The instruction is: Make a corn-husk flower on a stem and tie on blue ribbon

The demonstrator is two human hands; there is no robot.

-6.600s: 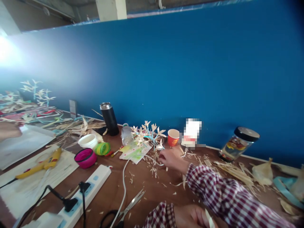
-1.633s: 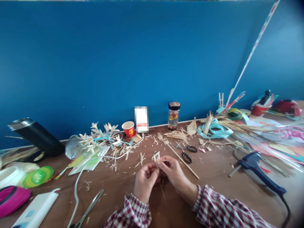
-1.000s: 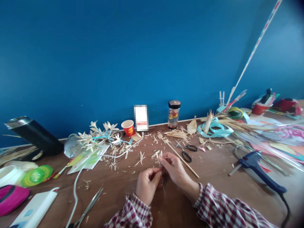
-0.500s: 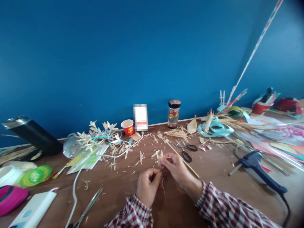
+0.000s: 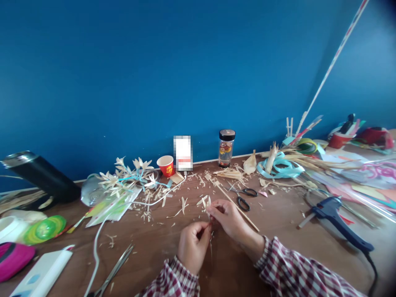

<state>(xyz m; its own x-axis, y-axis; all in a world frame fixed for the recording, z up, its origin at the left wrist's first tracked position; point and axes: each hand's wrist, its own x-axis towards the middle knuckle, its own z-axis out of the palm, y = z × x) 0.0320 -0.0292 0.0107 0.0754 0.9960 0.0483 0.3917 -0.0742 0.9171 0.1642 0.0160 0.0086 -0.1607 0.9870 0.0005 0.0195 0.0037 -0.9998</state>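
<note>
Both hands meet at the front middle of the table around a small pale husk flower, its petals showing just beyond my right fingertips. My right hand is closed in a pinch at the flower's base. Just below and to the left, my left hand pinches the lower end of the same piece, thumb against forefinger. A thin pale strand hangs down from between the fingers; whether it is thread or husk I cannot tell. The fingers hide the flower's base.
Black-handled scissors and a thin stick lie beyond my right hand. Metal scissors lie left, a blue glue gun right. Finished husk flowers, a red paper cup and a jar stand near the wall.
Both hands keep nearly the same place and pinch. The hanging strand has shifted slightly to the left.
</note>
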